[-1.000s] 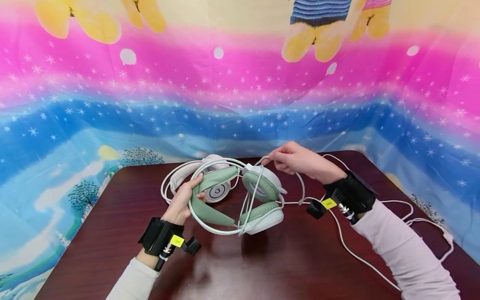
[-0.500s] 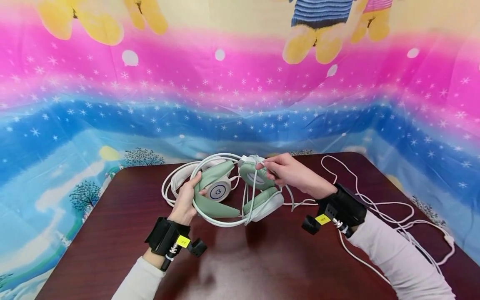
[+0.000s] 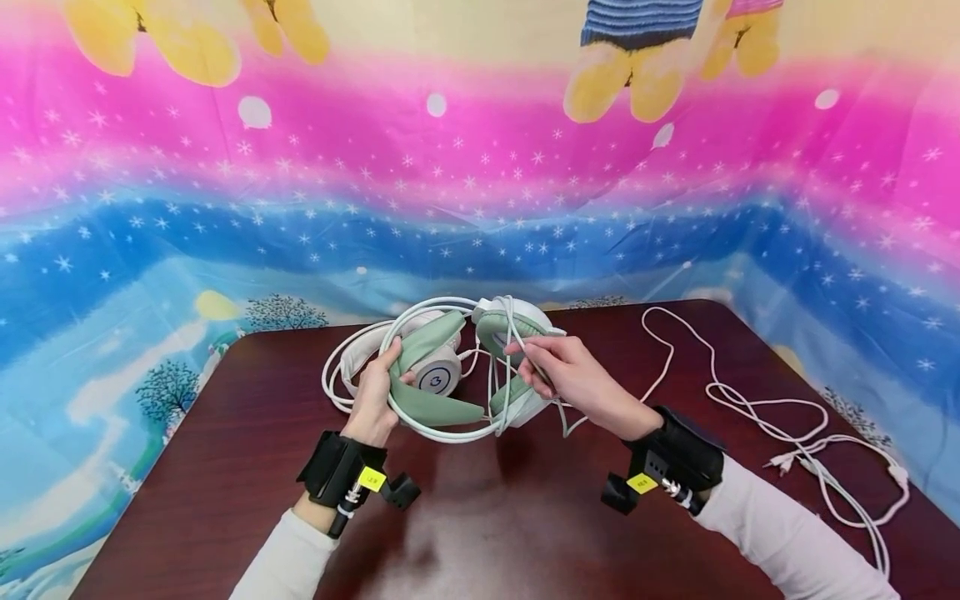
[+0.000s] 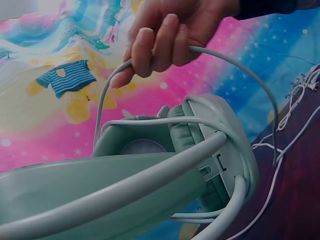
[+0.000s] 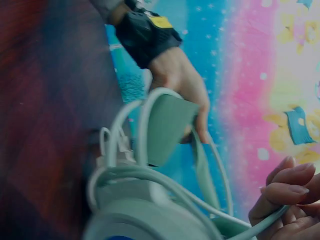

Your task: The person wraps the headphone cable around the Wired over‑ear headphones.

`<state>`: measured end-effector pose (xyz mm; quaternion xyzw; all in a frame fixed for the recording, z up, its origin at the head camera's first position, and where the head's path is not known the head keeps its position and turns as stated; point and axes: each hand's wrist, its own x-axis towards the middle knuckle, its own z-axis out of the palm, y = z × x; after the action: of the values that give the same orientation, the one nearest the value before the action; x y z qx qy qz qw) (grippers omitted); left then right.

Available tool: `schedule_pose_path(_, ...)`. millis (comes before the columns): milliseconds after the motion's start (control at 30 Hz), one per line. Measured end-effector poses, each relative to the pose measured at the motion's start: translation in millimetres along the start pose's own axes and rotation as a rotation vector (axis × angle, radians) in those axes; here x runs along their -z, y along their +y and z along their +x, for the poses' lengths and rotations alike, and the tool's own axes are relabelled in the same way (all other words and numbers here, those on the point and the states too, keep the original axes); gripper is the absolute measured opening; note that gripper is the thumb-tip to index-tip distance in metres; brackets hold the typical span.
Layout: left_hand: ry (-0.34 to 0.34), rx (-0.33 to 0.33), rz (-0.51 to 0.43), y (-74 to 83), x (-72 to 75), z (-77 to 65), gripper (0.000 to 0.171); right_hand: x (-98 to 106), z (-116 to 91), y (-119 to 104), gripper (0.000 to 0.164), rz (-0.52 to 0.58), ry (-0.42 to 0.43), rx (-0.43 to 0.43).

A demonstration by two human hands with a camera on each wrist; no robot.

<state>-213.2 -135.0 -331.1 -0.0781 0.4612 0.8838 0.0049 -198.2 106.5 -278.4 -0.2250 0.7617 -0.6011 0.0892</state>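
Green-and-white headphones (image 3: 438, 408) are held above the table in the head view. My left hand (image 3: 373, 400) grips their headband, thumb on the inner green pad. The white cable (image 4: 245, 70) is wound around the ear cups, with strands crossing the gap inside the headband. My right hand (image 3: 566, 375) pinches this cable in front of the ear cups; in the left wrist view its curled fingers (image 4: 165, 45) hold a raised loop. Behind the held pair, white headphones (image 3: 437, 377) with a round logo lie on the table, partly hidden.
Loose white cables (image 3: 750, 407) with small plugs (image 3: 783, 461) sprawl over the right side of the dark wooden table (image 3: 247, 467). A colourful printed cloth (image 3: 480, 192) hangs close behind the table and along both sides.
My right hand has moved from behind the upper ear cup down and toward me, drawing the cable across the cups. The cable's plug end has come into view on the right. My left hand keeps its grip.
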Motion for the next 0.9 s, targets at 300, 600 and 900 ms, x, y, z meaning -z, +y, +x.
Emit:
schedule_pose_path(300, 0.007, -0.016, -0.053, 1.6, -1.4, 5.6, 0.012, -13.8, -7.1, 19.0, 0.029, 0.067, 0.059, 0.053)
schedule_pose_path(600, 0.032, -0.001, -0.133, 6.5, 1.7, 11.0, 0.013, -30.3, -18.4, 39.6, 0.031, 0.089, 0.012, 0.057)
schedule_pose_path(900, 0.021, 0.019, -0.178, 12.3, 4.2, 9.5, 0.012, -38.3, -34.6, 58.3, 0.030, 0.108, -0.098, 0.109)
